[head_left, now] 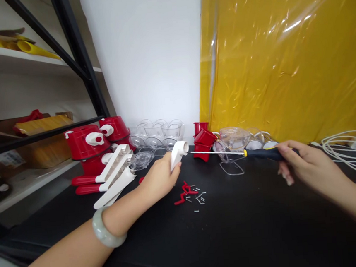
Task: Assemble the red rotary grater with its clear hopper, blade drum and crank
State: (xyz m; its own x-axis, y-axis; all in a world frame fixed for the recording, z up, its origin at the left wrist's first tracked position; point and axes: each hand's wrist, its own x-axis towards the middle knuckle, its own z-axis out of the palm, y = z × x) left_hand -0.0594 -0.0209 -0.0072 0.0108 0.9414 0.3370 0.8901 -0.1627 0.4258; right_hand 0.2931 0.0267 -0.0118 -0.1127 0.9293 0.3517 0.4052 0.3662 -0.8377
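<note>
My left hand is closed around a white plastic handle, its round hollow end turned to the right. My right hand grips a screwdriver with a dark blue and yellow handle. The screwdriver's long shaft lies almost level, and its tip is at the opening of the round end; whether it touches a screw inside is hidden. On the black table below lie several small screws and a few small red plastic pieces.
White handles with red ends lie at left before red housings. Clear plastic cups stand against the wall. Red funnel-like parts and clear parts sit at the back; a white cable coils at right.
</note>
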